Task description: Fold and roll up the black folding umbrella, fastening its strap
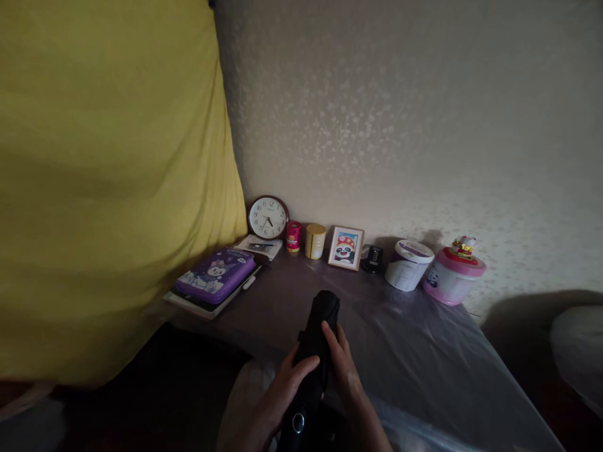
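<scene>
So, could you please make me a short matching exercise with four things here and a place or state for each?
Things:
1. umbrella
2. clock
3. figurine
4. purple case

Places or states:
A. on top of the pink tub
B. lying flat, near the yellow curtain
C. held by the left hand and right hand
D. round, with a white face

Pairs: 1-C, 2-D, 3-A, 4-B

Bare left hand (291, 381), bare right hand (343, 365), slim fingers (331, 340), uncovered wrists (357, 390), bare forearms (264, 414) at the near edge, pale, faintly checked cloth (259, 378), apparently legwear, beside the left forearm, its details dim
</scene>
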`<state>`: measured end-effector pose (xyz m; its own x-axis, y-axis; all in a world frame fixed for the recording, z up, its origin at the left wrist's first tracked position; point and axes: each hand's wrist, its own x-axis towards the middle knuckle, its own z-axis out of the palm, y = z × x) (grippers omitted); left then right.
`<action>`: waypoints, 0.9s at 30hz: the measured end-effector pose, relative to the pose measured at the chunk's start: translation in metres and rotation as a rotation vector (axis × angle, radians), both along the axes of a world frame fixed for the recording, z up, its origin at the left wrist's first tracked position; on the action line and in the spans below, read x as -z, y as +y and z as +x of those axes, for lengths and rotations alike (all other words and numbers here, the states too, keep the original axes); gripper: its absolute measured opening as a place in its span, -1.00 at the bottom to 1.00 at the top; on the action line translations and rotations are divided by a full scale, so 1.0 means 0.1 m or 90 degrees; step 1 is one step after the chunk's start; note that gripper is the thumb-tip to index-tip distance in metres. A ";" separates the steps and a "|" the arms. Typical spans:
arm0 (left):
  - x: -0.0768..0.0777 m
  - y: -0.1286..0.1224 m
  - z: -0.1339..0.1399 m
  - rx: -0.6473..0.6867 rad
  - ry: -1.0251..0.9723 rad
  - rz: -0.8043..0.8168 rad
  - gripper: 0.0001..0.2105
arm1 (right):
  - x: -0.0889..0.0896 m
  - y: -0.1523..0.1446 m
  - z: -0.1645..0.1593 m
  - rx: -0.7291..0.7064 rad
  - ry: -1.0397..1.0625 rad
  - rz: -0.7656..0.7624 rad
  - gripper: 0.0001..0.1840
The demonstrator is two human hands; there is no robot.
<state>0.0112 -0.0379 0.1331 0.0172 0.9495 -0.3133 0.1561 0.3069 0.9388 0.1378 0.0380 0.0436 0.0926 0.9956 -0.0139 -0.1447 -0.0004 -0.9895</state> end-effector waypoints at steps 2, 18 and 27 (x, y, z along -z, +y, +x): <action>0.05 0.02 -0.01 0.006 -0.013 0.001 -0.65 | -0.06 0.01 -0.08 -0.010 0.033 -0.060 -0.41; 0.02 0.07 0.00 -0.025 0.138 0.037 -0.57 | -0.17 0.00 -0.12 -0.048 0.025 -0.126 -0.42; 0.07 0.12 -0.07 -0.063 0.267 0.024 -0.54 | 0.02 -0.02 -0.09 -0.155 -0.130 0.098 -0.62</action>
